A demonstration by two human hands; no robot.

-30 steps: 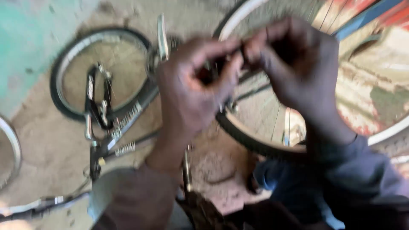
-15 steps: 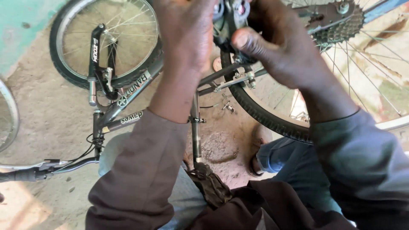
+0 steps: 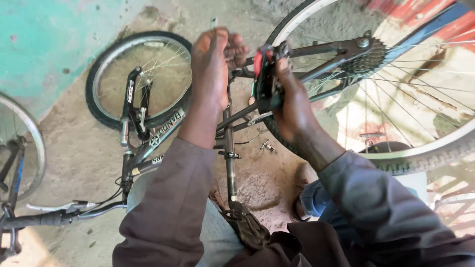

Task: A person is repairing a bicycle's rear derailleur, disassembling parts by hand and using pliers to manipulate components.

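My right hand (image 3: 293, 106) grips a black and red bicycle derailleur (image 3: 264, 74) and holds it up in front of the rear wheel. My left hand (image 3: 212, 66) is just left of it with curled fingers reaching toward the part. A thin silver metal tool (image 3: 213, 22) sticks up above the left hand's knuckles. Behind the derailleur lies the dark cluster of rear sprockets (image 3: 368, 55) on the spoked wheel (image 3: 420, 148). Both forearms are in brown-grey sleeves.
A bicycle lies on the dirt floor below my hands, with its front wheel (image 3: 138, 79), handlebar (image 3: 54, 215) and saddle (image 3: 247, 227) in sight. Another wheel (image 3: 22, 143) is at the left edge. Small metal parts (image 3: 267, 146) lie on the ground. A turquoise wall (image 3: 44, 44) stands at upper left.
My hands have come down from the top edge of the view, so the derailleur now shows fully. The left hand has moved slightly apart from the right.
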